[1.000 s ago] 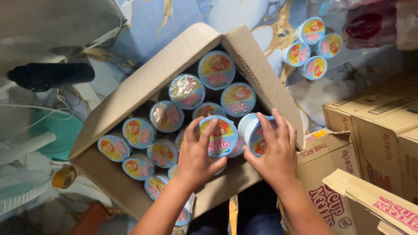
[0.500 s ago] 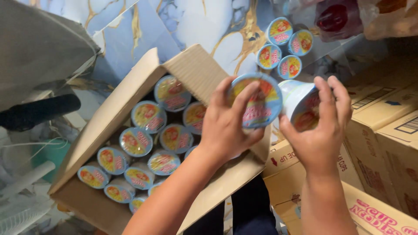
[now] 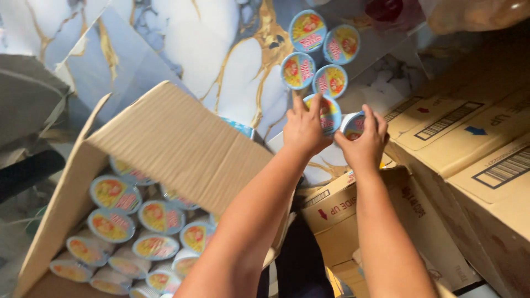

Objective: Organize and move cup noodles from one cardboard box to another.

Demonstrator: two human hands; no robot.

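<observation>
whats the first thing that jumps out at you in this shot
Two bare arms reach up the middle, the left hand and right hand each gripping a noodle cup beside a cluster of four cups on the marbled blue, white and gold floor. At lower left, an open cardboard box holds many more cups.

marble-look floor, blue/white w/ gold veins.

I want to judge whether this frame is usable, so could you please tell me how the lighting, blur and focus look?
Head view: light falls on the marbled floor and the four set-down cups, which look fairly sharp; the left hand and right hand are softly motion-blurred with their cups; the open carton shades the cups inside; the left edge is dim and indistinct.
</observation>
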